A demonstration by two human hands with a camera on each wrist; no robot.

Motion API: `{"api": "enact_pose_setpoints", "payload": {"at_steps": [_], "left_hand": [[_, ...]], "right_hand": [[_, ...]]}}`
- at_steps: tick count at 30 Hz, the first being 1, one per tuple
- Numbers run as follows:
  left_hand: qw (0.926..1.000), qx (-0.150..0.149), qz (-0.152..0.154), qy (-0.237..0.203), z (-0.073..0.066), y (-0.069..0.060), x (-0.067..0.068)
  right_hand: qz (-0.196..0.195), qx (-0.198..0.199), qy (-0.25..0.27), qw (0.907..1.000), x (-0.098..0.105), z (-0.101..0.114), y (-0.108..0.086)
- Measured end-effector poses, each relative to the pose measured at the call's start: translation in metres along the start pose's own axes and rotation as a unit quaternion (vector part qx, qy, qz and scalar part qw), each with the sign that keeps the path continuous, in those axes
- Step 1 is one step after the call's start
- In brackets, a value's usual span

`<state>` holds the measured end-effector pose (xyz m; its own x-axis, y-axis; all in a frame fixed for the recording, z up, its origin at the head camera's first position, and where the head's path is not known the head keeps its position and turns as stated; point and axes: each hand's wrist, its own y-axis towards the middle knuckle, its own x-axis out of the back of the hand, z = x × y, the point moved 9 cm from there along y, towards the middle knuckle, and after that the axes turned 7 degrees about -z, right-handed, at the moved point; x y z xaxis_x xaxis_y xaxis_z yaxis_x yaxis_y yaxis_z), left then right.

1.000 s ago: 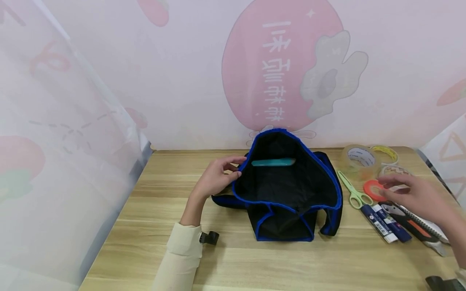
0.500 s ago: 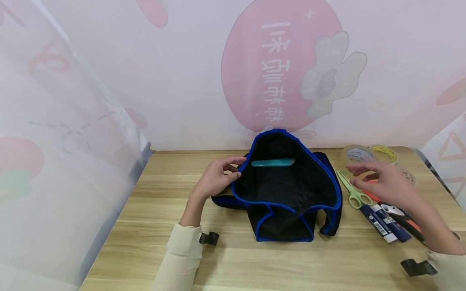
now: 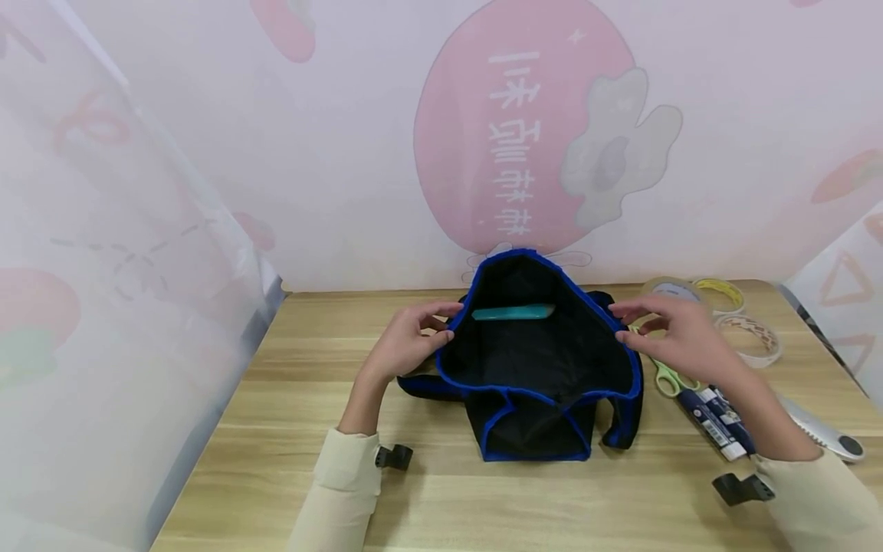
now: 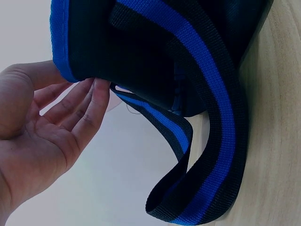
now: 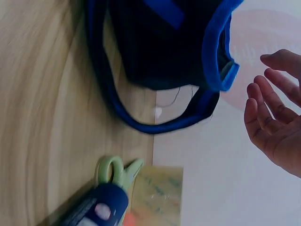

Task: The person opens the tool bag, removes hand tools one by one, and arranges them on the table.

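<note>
A black fabric bag [image 3: 527, 368] with blue trim stands with its mouth wide on the wooden table. Inside lies a slim teal object [image 3: 513, 312], its kind unclear. My left hand [image 3: 407, 345] pinches the left rim, thumb on one side and fingers on the other; the left wrist view shows the blue edging [image 4: 60, 42] between them and the striped strap [image 4: 221, 108] hanging below. Beside the right rim is my right hand [image 3: 672, 337], fingers loosely bent and holding nothing. A gap separates those fingers from the bag in the right wrist view.
Right of the bag lie green scissors [image 3: 667, 379], navy-and-white glue sticks [image 3: 710, 425] and a silver-grey handled tool [image 3: 828, 437], partly behind the right forearm. Farther back are a yellow-cored tape roll [image 3: 738, 297] and a white tape roll [image 3: 771, 349]. A patterned curtain [image 3: 345, 153] stands behind the table.
My right hand has moved left from above the items to the bag's right rim, with nothing in it. The left hand keeps its hold on the left rim.
</note>
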<state>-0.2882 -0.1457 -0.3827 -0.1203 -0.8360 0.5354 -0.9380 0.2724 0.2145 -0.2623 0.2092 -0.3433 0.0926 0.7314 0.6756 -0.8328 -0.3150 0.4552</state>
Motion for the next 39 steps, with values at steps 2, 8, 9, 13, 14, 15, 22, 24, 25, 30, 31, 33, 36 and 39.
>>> {"api": "enact_pose_setpoints", "payload": {"at_steps": [2, 8, 9, 13, 14, 15, 22, 24, 25, 30, 31, 33, 36, 39], "left_hand": [[1.0, 0.0, 0.0, -0.001, 0.0, -0.001, 0.0], [1.0, 0.003, -0.002, -0.004, 0.001, -0.001, 0.001], [1.0, 0.004, -0.002, -0.004, 0.001, -0.001, 0.002], [1.0, 0.004, -0.005, -0.005, 0.0, -0.001, 0.003], [1.0, 0.004, -0.005, -0.004, 0.0, 0.0, 0.003], [1.0, 0.005, -0.006, -0.004, 0.001, 0.0, 0.003], [1.0, 0.007, -0.005, -0.004, 0.003, 0.0, 0.003], [0.9999, 0.007, -0.005, -0.005, 0.002, 0.0, 0.003], [0.9999, 0.008, -0.005, -0.006, 0.002, 0.0, 0.003], [0.9999, 0.009, -0.005, -0.007, 0.002, 0.0, 0.002], [0.9999, 0.007, -0.005, -0.007, 0.002, 0.0, 0.002], [0.9999, 0.008, -0.005, -0.008, 0.002, 0.0, 0.002], [0.9999, 0.009, -0.003, -0.01, 0.003, 0.001, 0.001], [0.9999, 0.01, -0.003, -0.012, 0.003, 0.001, 0.0]], "right_hand": [[0.006, 0.001, -0.002, 1.0, -0.005, 0.005, 0.004], [0.025, 0.022, -0.008, 0.9994, -0.018, 0.021, 0.015], [0.03, 0.023, -0.007, 0.9993, -0.02, 0.022, 0.016], [0.047, 0.032, -0.002, 0.9984, -0.029, 0.027, 0.02], [0.052, 0.035, 0.0, 0.9981, -0.032, 0.028, 0.021], [0.055, 0.038, -0.003, 0.9978, -0.034, 0.029, 0.022], [0.096, 0.041, 0.0, 0.9945, -0.058, 0.034, 0.029], [0.107, 0.042, -0.006, 0.9934, -0.066, 0.034, 0.033], [0.113, 0.043, -0.008, 0.9926, -0.07, 0.035, 0.035], [0.149, 0.047, -0.017, 0.9876, -0.088, 0.037, 0.042], [0.157, 0.046, -0.017, 0.9863, -0.092, 0.037, 0.044], [0.169, 0.047, -0.029, 0.984, -0.099, 0.037, 0.048], [0.188, 0.055, -0.043, 0.9796, -0.11, 0.038, 0.054], [0.207, 0.063, -0.052, 0.9749, -0.121, 0.04, 0.061]]}}
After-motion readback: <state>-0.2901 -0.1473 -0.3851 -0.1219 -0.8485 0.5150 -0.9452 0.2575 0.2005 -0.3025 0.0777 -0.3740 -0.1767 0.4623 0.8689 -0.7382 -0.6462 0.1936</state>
